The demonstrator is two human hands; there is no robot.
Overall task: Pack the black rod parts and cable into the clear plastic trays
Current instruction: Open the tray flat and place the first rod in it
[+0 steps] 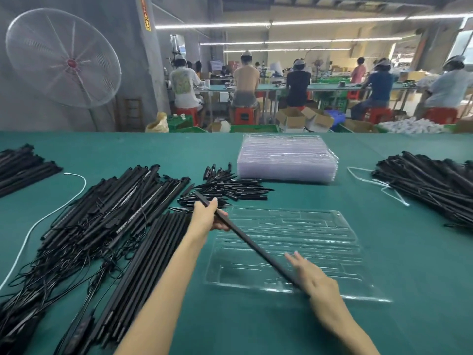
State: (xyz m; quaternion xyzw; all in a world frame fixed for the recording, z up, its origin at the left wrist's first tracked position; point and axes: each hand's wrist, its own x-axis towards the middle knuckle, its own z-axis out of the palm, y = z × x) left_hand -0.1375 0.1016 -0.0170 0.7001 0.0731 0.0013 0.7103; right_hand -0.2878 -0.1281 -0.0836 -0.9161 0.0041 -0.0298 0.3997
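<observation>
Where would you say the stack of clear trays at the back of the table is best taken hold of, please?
Probably at its two short ends, one hand from each side. The stack of clear trays lies flat and wide on the green table, with bare cloth at its right end; the small black spikes lie close to its left end. Gripping low should lift every tray together.

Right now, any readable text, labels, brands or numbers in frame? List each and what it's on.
None can be read.
Vertical sign on the grey pillar: red characters on yellow, too blurred to read.
Print on the back of the white T-shirt: a graphic, no legible words.
Clear tray, tray stack, black rod: no markings visible.
</observation>
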